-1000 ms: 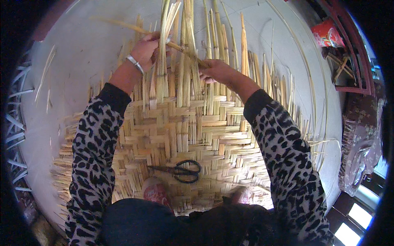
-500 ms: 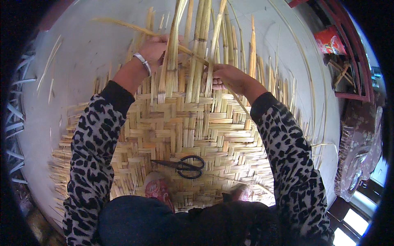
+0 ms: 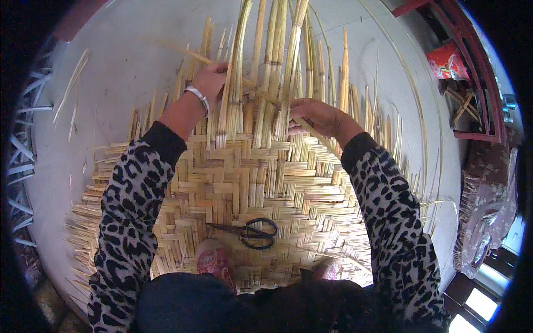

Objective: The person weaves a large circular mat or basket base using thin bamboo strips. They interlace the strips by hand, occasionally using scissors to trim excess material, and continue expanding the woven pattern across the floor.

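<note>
A woven mat of pale split strips lies under me, its loose upright strips standing up at the far edge. One crosswise strip slants from upper left to lower right, passing among the uprights. My left hand is closed on it left of the uprights, its fingertips partly hidden behind them. On the right, my right hand pinches the same strip, whose end runs down toward my wrist. Dark-handled scissors rest on the mat nearer my body.
My shoes stand on the mat's near part. Loose strips lie on the grey floor at the left, and long ones curve along the right. White metal bars line the left side; a dark red wooden frame and a patterned cloth are at the right.
The crosswise strip has slid rightward and down between the uprights, its far left end drawn inward and blurred. Both hands sit slightly lower in view, still on the strip.
</note>
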The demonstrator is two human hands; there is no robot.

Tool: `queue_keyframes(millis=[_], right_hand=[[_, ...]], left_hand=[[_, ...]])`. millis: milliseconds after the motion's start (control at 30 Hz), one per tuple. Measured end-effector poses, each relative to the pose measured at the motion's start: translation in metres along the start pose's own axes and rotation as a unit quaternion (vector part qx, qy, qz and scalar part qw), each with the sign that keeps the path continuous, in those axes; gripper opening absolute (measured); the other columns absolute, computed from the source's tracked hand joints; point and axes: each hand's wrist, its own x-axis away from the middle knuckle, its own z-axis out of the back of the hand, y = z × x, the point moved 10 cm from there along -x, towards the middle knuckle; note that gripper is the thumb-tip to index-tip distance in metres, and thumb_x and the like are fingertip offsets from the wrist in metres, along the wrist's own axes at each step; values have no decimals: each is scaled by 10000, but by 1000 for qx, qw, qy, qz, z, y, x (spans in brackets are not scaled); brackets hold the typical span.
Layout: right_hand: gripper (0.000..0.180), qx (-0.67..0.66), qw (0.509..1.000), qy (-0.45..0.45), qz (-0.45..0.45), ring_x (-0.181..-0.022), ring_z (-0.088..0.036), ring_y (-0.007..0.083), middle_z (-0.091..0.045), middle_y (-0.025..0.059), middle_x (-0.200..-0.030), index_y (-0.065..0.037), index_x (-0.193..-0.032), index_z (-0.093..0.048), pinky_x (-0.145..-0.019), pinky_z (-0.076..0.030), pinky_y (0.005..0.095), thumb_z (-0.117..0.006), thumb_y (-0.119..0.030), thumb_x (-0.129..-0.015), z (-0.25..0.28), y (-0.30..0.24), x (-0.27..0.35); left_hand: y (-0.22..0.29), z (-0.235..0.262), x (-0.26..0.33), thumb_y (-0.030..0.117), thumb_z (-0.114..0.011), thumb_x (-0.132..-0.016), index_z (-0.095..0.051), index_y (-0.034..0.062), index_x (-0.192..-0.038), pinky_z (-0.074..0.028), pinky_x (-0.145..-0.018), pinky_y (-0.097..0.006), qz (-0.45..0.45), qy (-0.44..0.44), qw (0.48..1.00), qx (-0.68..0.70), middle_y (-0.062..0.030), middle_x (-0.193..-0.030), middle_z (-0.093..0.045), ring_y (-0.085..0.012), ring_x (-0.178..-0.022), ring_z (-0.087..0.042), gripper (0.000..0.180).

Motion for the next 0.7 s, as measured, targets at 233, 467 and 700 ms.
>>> queue_keyframes(millis=[233,467,700], right_hand=[[337,264,960,-55,72,-1071,-600,160,-633,66,-1122,-23,-1166,-617,-944,-518,326,-611,-159,-858,-11,-17,1],[249,306,952,7,-13,-915,-651,245,-670,140,-990,3,-1018,-660,-822,-525,366,-624,-160,-834,1,0,-13],[255,596,777,179,91,-819,-670,278,-680,184,-887,-10,-965,-674,-766,-521,403,-646,-240,-860,17,-22,11]], left_hand=[[-27,45,51,31,-602,-872,-654,55,-1090,-473,-557,-256,-41,156,987,9,-5,-892,-633,-119,-666,-570,226],[-53,46,111,-5,-516,-858,-687,92,-1033,-461,-519,-233,-27,208,976,-56,1,-894,-658,-83,-686,-592,264],[-72,57,112,42,-561,-883,-674,95,-1066,-465,-497,-239,-10,211,976,-43,-6,-894,-662,-94,-729,-643,221]])
